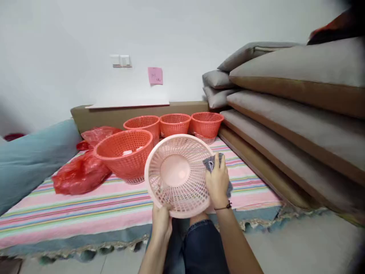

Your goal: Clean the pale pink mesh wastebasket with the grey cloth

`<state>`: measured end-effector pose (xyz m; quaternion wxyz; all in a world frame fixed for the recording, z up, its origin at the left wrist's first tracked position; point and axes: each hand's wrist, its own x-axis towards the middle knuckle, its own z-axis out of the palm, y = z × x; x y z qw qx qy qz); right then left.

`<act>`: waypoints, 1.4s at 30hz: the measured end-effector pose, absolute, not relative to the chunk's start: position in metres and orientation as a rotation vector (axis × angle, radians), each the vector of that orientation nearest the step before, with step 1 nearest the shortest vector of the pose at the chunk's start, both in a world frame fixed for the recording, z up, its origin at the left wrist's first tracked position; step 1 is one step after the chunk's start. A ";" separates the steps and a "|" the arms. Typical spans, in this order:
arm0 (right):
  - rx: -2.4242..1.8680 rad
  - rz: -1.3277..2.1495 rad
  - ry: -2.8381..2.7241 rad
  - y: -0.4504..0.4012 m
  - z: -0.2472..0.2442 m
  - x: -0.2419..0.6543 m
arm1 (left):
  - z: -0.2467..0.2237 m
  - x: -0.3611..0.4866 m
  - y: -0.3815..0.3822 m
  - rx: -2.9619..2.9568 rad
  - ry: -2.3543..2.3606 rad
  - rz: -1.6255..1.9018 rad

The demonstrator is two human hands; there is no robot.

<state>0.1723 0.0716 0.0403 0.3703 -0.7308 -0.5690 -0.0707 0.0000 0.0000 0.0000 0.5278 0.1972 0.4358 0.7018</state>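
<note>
A pale pink plastic basket (175,170) is tilted up in front of me, its open side facing me. My left hand (161,222) is closed on its lower left rim. At the right rim, my right hand (218,179) is closed on a dark grey cloth (209,163) pressed against the basket's edge. Part of the cloth hangs behind the fingers. Just beyond the pink basket, a large orange-red basket (125,154) stands with small white pieces inside.
Three more orange-red baskets (175,123) stand along the back. Red plastic bags (82,173) lie on the striped cloth (114,203) at left, near a blue cushion (37,156). Thick grey-brown cushions (296,121) are stacked at right. A pink note (155,76) is on the wall.
</note>
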 end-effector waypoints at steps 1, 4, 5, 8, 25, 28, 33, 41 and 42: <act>-1.861 -0.186 -1.434 0.081 0.048 0.176 | -0.002 0.001 -0.001 0.498 1.077 1.659; -1.753 -0.231 -1.487 0.107 0.072 0.182 | -0.005 0.001 -0.003 0.568 1.139 1.621; -1.684 -0.253 -1.545 0.115 0.081 0.181 | -0.004 0.000 -0.003 0.589 1.149 1.612; -1.433 -0.370 -1.836 0.134 0.105 0.166 | 0.001 -0.006 0.001 0.635 1.135 1.599; -0.353 -0.948 -2.684 0.136 0.137 0.096 | -0.006 -0.042 0.022 1.051 1.237 1.575; -0.829 -0.836 -2.494 0.144 0.140 0.127 | -0.014 -0.037 0.022 1.123 1.245 1.628; -1.379 -0.349 -1.871 0.137 0.113 0.191 | -0.033 -0.011 0.010 1.094 1.369 1.700; -1.524 -0.266 -1.598 0.095 0.072 0.227 | -0.012 -0.033 0.027 1.289 1.321 1.580; -1.490 -0.305 -1.685 0.094 0.081 0.225 | -0.003 -0.041 0.029 1.321 1.347 1.576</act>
